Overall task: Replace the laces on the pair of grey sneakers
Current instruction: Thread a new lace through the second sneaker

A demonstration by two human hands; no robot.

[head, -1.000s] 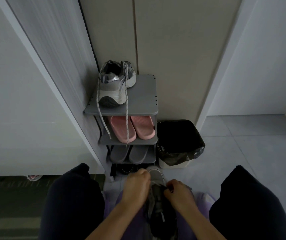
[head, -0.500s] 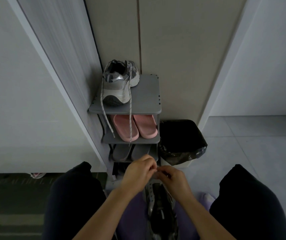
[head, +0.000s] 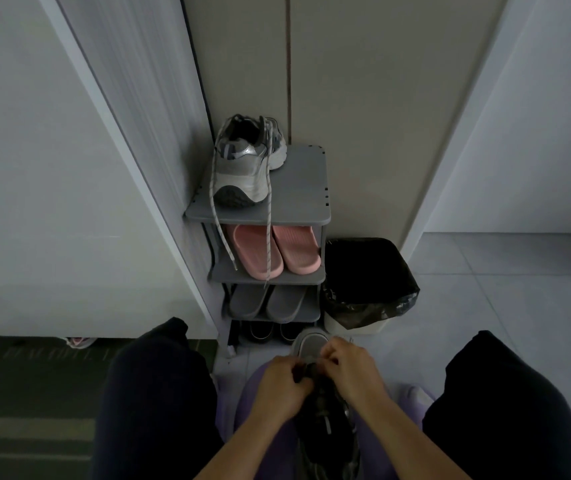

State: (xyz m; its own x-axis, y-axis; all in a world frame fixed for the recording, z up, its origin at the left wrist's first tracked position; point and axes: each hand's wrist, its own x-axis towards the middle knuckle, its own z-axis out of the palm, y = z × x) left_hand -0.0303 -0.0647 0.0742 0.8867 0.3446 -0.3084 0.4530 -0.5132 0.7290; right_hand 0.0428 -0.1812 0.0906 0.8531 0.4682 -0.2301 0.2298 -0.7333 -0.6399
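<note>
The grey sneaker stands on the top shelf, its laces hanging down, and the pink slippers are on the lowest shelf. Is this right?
Only the slippers' place is wrong: the head view shows the pink slippers on the second shelf, one level below the grey sneaker.

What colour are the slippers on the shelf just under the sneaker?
Pink. The slippers show best in the head view, right below the sneaker.

A grey sneaker [head: 309,344] was gripped by the left hand [head: 278,382] and right hand [head: 349,367]; the other sneaker [head: 242,171] was set atop a rack [head: 304,192].
</note>
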